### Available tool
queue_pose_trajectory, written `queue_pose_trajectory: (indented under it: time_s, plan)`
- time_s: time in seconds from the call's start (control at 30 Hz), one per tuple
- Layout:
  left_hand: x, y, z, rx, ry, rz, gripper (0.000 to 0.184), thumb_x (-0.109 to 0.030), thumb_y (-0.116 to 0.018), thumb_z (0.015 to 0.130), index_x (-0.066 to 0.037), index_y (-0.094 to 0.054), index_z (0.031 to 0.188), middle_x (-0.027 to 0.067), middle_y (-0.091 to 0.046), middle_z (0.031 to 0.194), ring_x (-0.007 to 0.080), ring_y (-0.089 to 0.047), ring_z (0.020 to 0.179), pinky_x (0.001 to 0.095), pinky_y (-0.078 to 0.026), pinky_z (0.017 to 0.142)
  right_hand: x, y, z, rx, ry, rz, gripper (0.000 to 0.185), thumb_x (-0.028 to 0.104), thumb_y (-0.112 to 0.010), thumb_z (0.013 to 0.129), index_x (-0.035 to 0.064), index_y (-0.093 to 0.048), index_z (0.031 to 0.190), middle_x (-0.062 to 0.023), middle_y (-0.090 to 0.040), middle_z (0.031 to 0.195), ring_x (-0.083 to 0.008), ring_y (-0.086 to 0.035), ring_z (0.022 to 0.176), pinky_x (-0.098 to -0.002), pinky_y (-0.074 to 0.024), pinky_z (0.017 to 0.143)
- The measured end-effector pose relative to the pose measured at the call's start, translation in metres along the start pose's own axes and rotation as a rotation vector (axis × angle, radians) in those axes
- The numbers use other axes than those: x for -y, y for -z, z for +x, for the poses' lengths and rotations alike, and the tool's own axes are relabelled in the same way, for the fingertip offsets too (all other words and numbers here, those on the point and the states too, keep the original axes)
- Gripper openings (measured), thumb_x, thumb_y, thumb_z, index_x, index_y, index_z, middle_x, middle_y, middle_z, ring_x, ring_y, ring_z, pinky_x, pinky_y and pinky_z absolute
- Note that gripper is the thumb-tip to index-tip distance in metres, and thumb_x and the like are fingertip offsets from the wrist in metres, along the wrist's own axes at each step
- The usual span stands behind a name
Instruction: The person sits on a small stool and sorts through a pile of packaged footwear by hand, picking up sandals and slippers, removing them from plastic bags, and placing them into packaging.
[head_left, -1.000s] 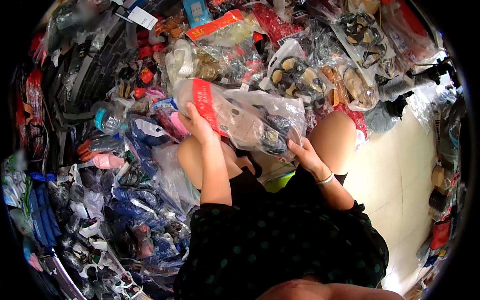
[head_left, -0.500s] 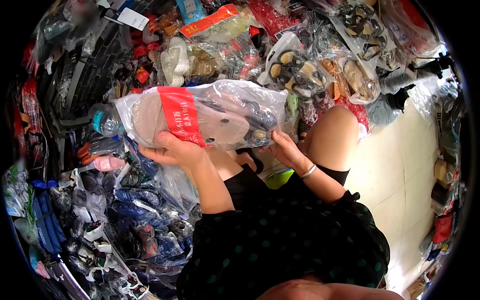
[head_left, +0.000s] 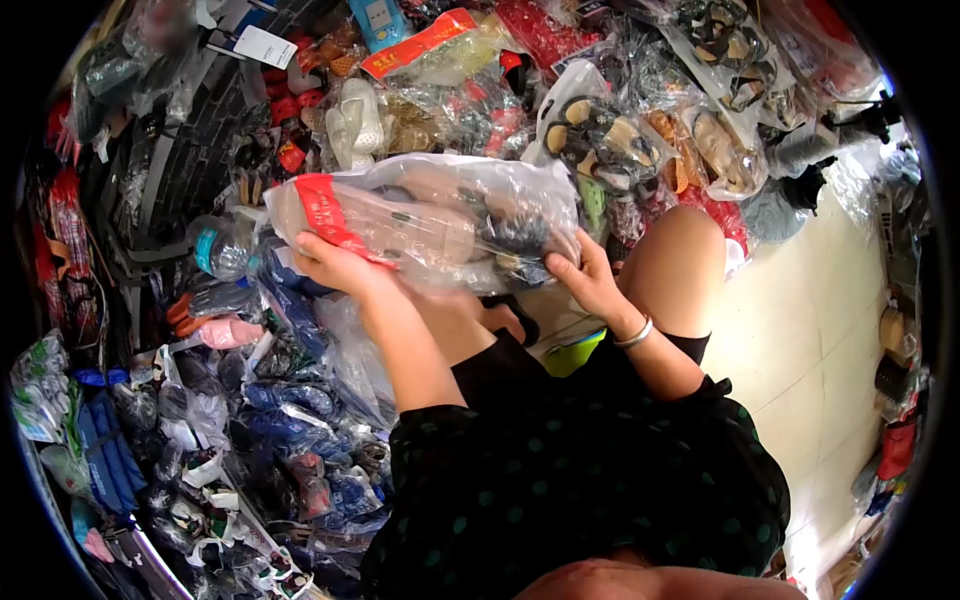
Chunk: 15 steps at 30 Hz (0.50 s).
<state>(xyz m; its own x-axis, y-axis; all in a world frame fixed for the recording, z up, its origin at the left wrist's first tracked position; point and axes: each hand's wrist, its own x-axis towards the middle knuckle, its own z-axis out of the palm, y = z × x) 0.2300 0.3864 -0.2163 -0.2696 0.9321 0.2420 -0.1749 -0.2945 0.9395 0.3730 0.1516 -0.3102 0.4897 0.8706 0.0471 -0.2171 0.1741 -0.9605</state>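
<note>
A clear plastic bag of sandals (head_left: 425,222) is held up over my lap. Beige soles and a dark, bunched upper part show through the film, and a red printed band crosses the bag's left end. My left hand (head_left: 345,268) grips the lower left edge near this band, its fingers partly behind the bag. At the lower right corner, my right hand (head_left: 597,287) pinches the plastic between thumb and fingers. Just beyond the bag lie a bagged pair of black sandals (head_left: 605,140) and white perforated clogs (head_left: 355,125).
Several bagged shoes (head_left: 300,410) are heaped at the left. A water bottle (head_left: 220,250) lies beside the held bag's left end. Pale floor tiles (head_left: 790,340) stretch along my right, with more goods (head_left: 897,450) at the far right edge. A white tag (head_left: 265,46) hangs at upper left.
The bag's left end has shifted right and turned, so the red band looks narrower. My left hand has moved up slightly with it; my right hand has risen and moved right along the bag's end.
</note>
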Motion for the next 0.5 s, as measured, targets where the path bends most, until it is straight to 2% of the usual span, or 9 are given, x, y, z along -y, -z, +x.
queue_pose_trajectory:
  time_s: [0.07, 0.13, 0.2, 0.23, 0.4, 0.47, 0.5]
  plan:
    - [0.013, 0.001, -0.001, -0.098, -0.268, 0.184, 0.049, -0.031, -0.05, 0.089, 0.005, -0.037, 0.119, 0.0181, -0.048, 0.112, 0.0232, -0.05, 0.098, 0.0348, -0.042, 0.084, -0.003, -0.004, 0.003, -0.014, -0.185, 0.298, 0.045, 0.022, -0.055, 0.089, 0.0018, -0.04, 0.126, 0.0028, -0.053, 0.093, -0.0053, -0.046, 0.08, -0.0192, -0.04, 0.071]
    - [-0.002, -0.013, -0.019, -0.093, -0.32, 0.16, 0.048, -0.031, -0.05, 0.089, 0.005, -0.038, 0.119, 0.0177, -0.048, 0.112, 0.0229, -0.05, 0.098, 0.0349, -0.042, 0.083, 0.002, -0.011, 0.002, -0.02, -0.141, 0.305, 0.045, 0.023, -0.054, 0.09, 0.0017, -0.039, 0.127, 0.0018, -0.052, 0.098, -0.0052, -0.045, 0.084, -0.0202, -0.0397, 0.073]
    - [-0.006, -0.014, -0.027, 0.055, -0.165, 0.118, 0.048, -0.031, -0.049, 0.09, 0.004, -0.038, 0.12, 0.0173, -0.048, 0.114, 0.0229, -0.05, 0.098, 0.0352, -0.042, 0.084, -0.003, -0.011, 0.0, 0.011, -0.175, 0.311, 0.045, 0.024, -0.053, 0.09, 0.0015, -0.039, 0.127, 0.001, -0.051, 0.101, -0.0048, -0.045, 0.087, -0.0211, -0.0396, 0.075]
    - [-0.007, -0.009, -0.024, 0.201, 0.004, 0.104, 0.049, -0.033, -0.048, 0.09, 0.003, -0.036, 0.122, 0.0164, -0.046, 0.118, 0.0226, -0.049, 0.1, 0.035, -0.042, 0.085, -0.009, -0.013, 0.0, -0.064, -0.166, 0.308, 0.044, 0.025, -0.052, 0.091, 0.0017, -0.04, 0.126, 0.0007, -0.051, 0.101, -0.0046, -0.045, 0.087, -0.0209, -0.0397, 0.075]
    - [-0.001, -0.02, -0.046, 0.228, 0.186, -0.106, 0.049, -0.031, -0.048, 0.09, 0.002, -0.034, 0.124, 0.0164, -0.043, 0.119, 0.0232, -0.047, 0.102, 0.0353, -0.041, 0.086, -0.026, 0.002, 0.007, -0.226, -0.23, 0.28, 0.037, 0.025, -0.05, 0.091, 0.0018, -0.045, 0.12, -0.0027, -0.053, 0.104, -0.0092, -0.048, 0.092, -0.0237, -0.0416, 0.08]
    - [0.007, -0.017, -0.039, 0.137, -0.118, 0.183, 0.048, -0.03, -0.046, 0.091, 0.002, -0.033, 0.124, 0.0184, -0.043, 0.12, 0.0247, -0.047, 0.103, 0.0365, -0.041, 0.086, -0.02, 0.002, 0.004, -0.177, -0.19, 0.368, 0.032, 0.022, -0.05, 0.091, 0.0018, -0.046, 0.115, -0.0037, -0.054, 0.102, -0.0115, -0.05, 0.09, -0.026, -0.0436, 0.079]
    - [0.005, -0.016, -0.033, 0.047, -0.241, 0.281, 0.047, -0.03, -0.045, 0.092, 0.002, -0.033, 0.124, 0.0199, -0.043, 0.12, 0.0249, -0.047, 0.103, 0.0371, -0.041, 0.086, -0.006, -0.002, -0.001, -0.155, -0.095, 0.25, 0.031, 0.019, -0.052, 0.089, 0.0013, -0.046, 0.113, -0.0033, -0.054, 0.101, -0.0113, -0.05, 0.088, -0.027, -0.0442, 0.077]
